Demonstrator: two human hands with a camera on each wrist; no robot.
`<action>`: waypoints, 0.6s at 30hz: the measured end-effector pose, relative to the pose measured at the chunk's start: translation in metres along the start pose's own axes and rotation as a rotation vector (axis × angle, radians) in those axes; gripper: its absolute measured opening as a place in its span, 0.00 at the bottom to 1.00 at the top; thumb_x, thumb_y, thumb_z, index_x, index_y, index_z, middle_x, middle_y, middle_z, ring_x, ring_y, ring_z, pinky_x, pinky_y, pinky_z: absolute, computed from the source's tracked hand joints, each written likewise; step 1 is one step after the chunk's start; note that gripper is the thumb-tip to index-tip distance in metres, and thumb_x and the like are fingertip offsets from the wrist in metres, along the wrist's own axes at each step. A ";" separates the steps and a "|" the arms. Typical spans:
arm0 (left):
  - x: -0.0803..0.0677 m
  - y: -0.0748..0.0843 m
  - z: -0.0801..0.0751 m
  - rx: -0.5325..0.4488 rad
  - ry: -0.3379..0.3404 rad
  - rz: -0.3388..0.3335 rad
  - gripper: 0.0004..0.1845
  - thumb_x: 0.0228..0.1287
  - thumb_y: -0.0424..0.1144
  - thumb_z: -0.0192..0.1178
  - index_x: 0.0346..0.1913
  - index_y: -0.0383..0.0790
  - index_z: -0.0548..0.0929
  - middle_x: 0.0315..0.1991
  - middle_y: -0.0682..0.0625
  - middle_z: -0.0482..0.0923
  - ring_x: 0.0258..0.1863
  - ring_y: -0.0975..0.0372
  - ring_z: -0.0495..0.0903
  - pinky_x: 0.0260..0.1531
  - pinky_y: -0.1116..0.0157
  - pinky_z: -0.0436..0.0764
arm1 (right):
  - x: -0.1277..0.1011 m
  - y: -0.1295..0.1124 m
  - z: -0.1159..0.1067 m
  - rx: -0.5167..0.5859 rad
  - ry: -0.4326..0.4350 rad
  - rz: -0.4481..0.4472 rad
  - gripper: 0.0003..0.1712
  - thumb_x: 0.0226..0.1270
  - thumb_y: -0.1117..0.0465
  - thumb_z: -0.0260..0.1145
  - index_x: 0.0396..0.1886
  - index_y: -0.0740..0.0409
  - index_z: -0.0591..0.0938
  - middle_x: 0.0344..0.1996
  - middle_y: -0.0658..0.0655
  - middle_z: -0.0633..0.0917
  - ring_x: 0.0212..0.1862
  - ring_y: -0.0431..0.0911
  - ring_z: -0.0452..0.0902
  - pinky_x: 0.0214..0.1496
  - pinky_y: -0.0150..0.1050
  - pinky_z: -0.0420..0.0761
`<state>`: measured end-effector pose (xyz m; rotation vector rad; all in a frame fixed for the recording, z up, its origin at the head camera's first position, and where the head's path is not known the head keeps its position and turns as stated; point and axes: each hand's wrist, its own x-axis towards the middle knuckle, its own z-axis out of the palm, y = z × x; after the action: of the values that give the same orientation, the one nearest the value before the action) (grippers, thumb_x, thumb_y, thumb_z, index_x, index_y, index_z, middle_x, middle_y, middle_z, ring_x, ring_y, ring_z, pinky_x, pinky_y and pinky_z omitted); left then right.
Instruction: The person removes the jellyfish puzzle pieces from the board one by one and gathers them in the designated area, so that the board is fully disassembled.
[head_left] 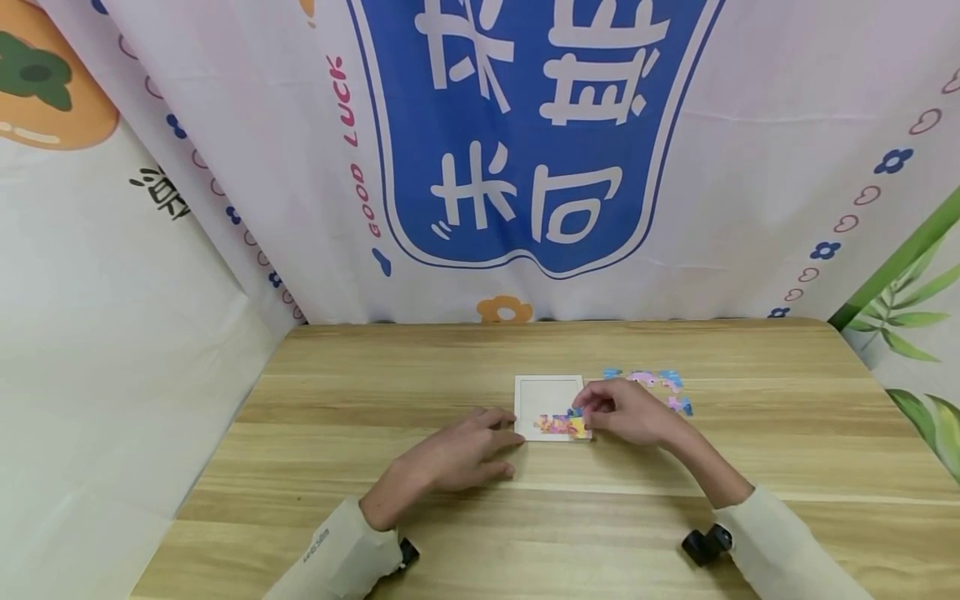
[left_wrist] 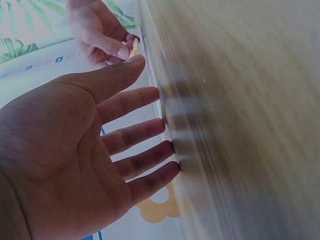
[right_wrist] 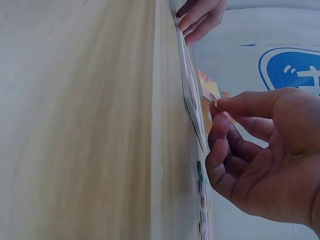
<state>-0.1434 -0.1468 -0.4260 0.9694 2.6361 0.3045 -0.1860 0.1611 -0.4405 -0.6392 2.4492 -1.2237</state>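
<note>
A small white puzzle tray (head_left: 549, 379) lies on the table, with colourful joined jigsaw pieces (head_left: 555, 424) along its lower right part. My left hand (head_left: 472, 450) is at the tray's left side, fingertips right at its rim. In the left wrist view its fingers (left_wrist: 135, 132) are spread and nearly straight, holding nothing. Over the tray's right edge is my right hand (head_left: 626, 411). Its thumb and index finger pinch a jigsaw piece (right_wrist: 207, 84), pink and yellow, tilted up from the tray in the right wrist view. The fingers partly hide the tray's right side.
Several loose jigsaw pieces (head_left: 678, 406), blue and pink, lie right of the tray, partly behind the right hand. The wooden table (head_left: 375, 358) ends at a printed cloth (head_left: 750, 208) at the back. Black wrist devices (head_left: 707, 545) sit at both sleeves.
</note>
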 end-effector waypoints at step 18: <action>-0.001 0.000 0.000 0.002 -0.002 -0.008 0.27 0.80 0.52 0.63 0.75 0.50 0.79 0.81 0.47 0.67 0.81 0.51 0.66 0.78 0.48 0.73 | -0.017 0.015 -0.015 -0.025 0.042 -0.038 0.10 0.76 0.67 0.67 0.51 0.64 0.88 0.38 0.54 0.89 0.40 0.41 0.80 0.41 0.29 0.81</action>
<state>-0.1425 -0.1473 -0.4257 0.9593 2.6381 0.2993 -0.1823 0.1876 -0.4422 -0.6769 2.5009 -1.2351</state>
